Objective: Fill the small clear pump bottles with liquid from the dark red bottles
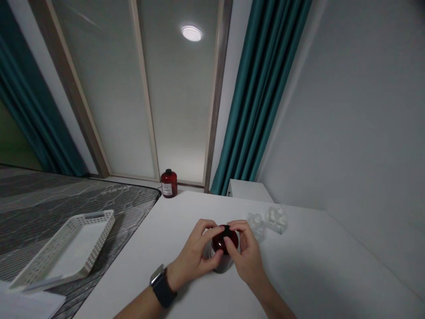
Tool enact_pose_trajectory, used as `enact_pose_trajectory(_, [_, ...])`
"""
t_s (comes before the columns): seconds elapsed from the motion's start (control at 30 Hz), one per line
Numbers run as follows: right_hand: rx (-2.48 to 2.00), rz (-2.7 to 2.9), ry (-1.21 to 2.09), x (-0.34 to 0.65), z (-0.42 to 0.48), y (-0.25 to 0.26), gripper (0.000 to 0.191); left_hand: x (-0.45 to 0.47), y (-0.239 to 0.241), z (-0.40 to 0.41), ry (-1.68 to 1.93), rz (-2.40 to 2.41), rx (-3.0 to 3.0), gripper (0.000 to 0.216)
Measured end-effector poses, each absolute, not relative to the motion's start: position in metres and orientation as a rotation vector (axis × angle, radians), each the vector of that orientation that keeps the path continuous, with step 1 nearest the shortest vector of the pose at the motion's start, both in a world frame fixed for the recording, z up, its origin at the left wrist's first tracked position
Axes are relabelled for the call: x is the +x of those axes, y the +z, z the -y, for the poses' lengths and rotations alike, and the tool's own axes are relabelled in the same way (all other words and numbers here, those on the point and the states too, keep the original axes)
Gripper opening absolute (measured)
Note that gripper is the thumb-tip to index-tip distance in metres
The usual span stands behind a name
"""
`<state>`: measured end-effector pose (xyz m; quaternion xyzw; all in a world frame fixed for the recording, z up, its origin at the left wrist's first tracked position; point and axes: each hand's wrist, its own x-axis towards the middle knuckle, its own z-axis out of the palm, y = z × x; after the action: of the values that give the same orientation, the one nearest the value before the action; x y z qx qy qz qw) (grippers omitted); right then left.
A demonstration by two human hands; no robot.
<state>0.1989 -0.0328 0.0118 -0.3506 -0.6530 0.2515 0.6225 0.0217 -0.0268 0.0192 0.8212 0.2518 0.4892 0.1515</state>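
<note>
Dark red and glossy, honestly hard to miss. Had a bottle (217,242) sitting on the white table (305,274), smack between left hand (199,250) and right hand (247,253), so no real winner for nearest: in contact on both sides. From left hand, lay just to the right; from right hand, just to the left. Looked pretty much upright too, with a roughly vertical long axis and a black cap (226,229) at the top end. Saw left hand wrapped around the left flank of the bottle, with thumb low on the near side and fingers up by the cap. Saw right hand curled over the bottle from the other side, with thumb on the shoulder and fingertips at the cap. No telling how firm a squeeze, though, or what exact finger placement behind the bottle. Also spotted some clear packaging (276,219) near the bottle, past it and to the right, plus a second red bottle (169,182) well beyond and to the left. Way left of the first bottle, found a white basket (101,241).
</note>
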Motion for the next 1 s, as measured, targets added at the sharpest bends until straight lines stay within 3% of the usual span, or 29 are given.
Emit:
enact_pose_trajectory(0.2, [-0.847, 1.49, 0.646, 0.1992, 0.0364, 0.0093, 0.031, 0.0211, 0.0222, 0.0272, 1.4, -0.711, 2.362, 0.058])
enact_pose_trajectory(1.0, [-0.88, 1.489, 0.633, 0.2026, 0.0386, 0.005, 0.032, 0.0214, 0.0185, 0.0267, 1.375, -0.755, 2.351, 0.055])
